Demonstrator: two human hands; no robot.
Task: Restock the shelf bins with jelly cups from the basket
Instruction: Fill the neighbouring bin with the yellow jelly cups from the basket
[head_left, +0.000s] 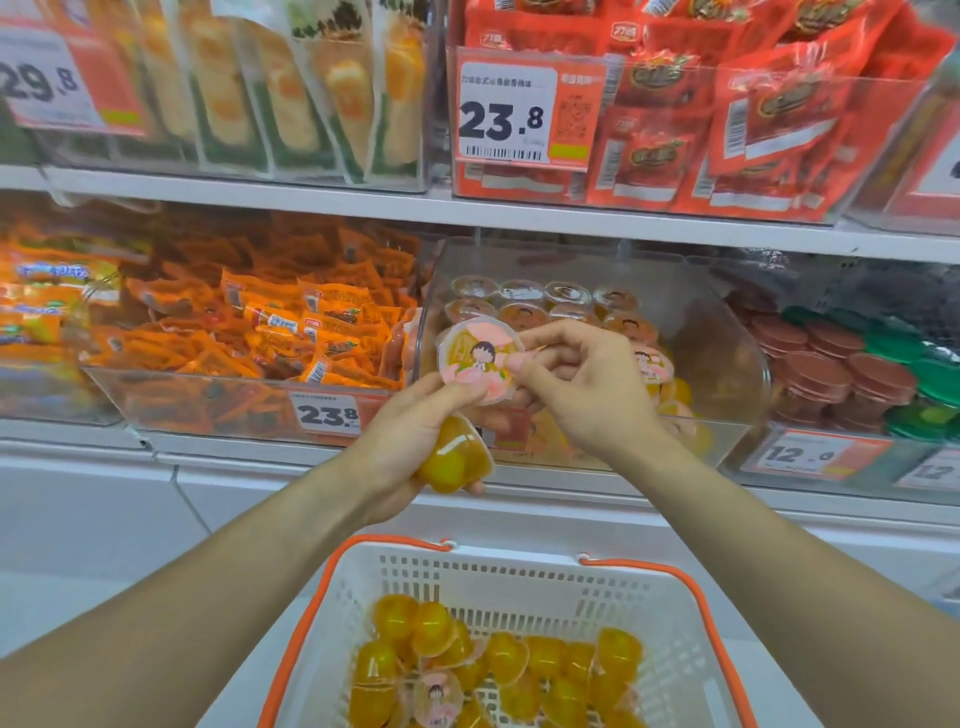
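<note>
My left hand (415, 441) grips two yellow jelly cups in front of the shelf: one lying sideways (454, 460) in the palm, one (478, 358) held up with its pink cartoon lid facing me. My right hand (582, 379) pinches the right edge of that upper cup's lid. Just behind the hands is the clear shelf bin (727, 332), holding rows of jelly cups (535, 304). Below, a white basket (519, 582) with orange rim and handles holds several yellow jelly cups (498, 660).
Left of the jelly bin is a clear bin of orange snack packets (260, 332). To the right stand stacked brown and green lidded cups (852, 369). The shelf above carries red packets (727, 114) and pale snack packs (291, 88), with price tags on the bin fronts.
</note>
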